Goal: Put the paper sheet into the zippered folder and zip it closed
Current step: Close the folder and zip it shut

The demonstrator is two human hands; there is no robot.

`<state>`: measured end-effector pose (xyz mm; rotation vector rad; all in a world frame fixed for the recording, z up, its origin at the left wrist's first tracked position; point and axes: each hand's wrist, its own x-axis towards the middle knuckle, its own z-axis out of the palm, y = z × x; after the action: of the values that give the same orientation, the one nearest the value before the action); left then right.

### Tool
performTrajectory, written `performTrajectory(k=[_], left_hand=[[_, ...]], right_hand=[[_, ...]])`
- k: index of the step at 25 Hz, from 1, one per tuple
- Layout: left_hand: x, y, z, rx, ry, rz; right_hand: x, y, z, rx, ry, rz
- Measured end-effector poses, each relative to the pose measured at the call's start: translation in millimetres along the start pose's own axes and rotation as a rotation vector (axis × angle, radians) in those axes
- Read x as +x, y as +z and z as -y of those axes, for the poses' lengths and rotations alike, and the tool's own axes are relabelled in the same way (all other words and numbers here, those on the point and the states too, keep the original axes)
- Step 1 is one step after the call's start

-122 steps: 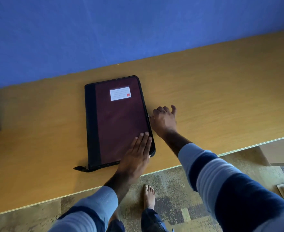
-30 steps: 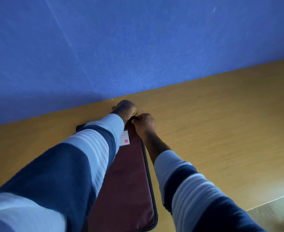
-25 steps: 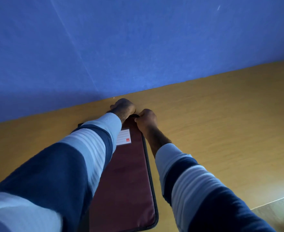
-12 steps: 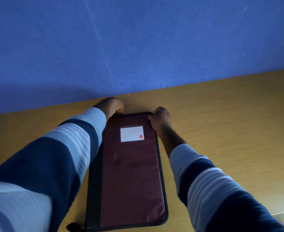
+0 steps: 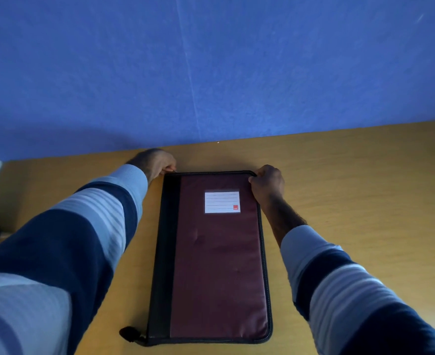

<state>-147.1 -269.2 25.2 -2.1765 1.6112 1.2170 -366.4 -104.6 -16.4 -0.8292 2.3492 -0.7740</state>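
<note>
Head view: left hand pinches zipper pull; right hand grips folder corner.

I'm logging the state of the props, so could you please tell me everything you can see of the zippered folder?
The folder lies flat and shut on the wooden table, long side running away from the person. Its cover looks like maroon fabric with a black spine strip on the left, a dark zipper around the edge and a white lined label near the far end. The left hand pinches at its far left corner; the right hand holds the far right corner.
</note>
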Motion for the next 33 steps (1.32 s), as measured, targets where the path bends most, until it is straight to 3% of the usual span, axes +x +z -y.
performTrajectory(k=[5, 8, 12, 18, 21, 25, 30, 33], left_hand=[[7.4, -9.5, 24.1, -0.268, -0.075, -0.017], [3.7, -5.3, 25.2, -0.318, -0.054, -0.001], [3.2, 3.7, 35.7, -0.396, 0.034, -0.103], [-21.6, 37.4, 83.9, -0.239, 0.424, -0.397], [-55.1, 73.6, 130.0, -0.068, 0.555, -0.353], [-109.4, 119.6, 189.8, 0.108, 0.561, -0.402], [-144.4, 132.7, 216.8, 0.132, 0.407, -0.469], [-149.0, 126.3, 212.5, 0.048, 0.433, -0.443]], right_hand=[[-6.9, 7.6, -15.6, -0.352, -0.262, -0.061], [-5.3, 14.1, -21.1, -0.525, -0.376, -0.087], [-6.7, 18.4, -33.6, -0.661, -0.452, -0.082], [-8.2, 15.1, -44.2, -0.676, -0.435, -0.025], [-23.0, 12.3, -52.5, -0.684, -0.457, -0.004], [-63.3, 10.9, -63.7, -0.626, -0.424, 0.025], [-144.3, 10.1, -85.5, -0.444, -0.136, -0.037], [-174.2, 8.3, -87.5, -0.369, -0.059, -0.053]])
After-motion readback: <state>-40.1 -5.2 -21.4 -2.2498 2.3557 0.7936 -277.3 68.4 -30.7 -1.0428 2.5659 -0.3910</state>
